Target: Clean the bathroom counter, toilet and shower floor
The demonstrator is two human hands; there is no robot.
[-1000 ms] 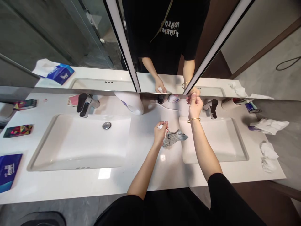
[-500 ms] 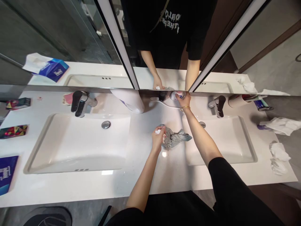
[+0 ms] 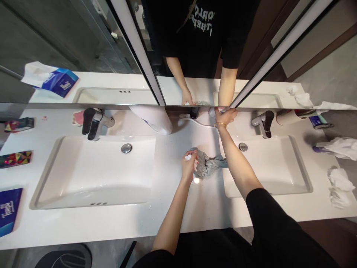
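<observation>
From where I stand, the person's left hand is above the middle of the white counter, its fingers curled around a small white wad. A rumpled grey cloth lies just right of that hand, spread between the two basins, its right end by the edge of the right basin. The right hand, with a gold bracelet at its wrist, reaches to the far edge, below the mirror, fingers stretched rightward. A white container is beside it, mostly hidden, and I can't tell whether the fingers grip it. Left of it lies a white brush, with a dark little bottle behind. Farther left, a big white bottle stands near the left basin.
</observation>
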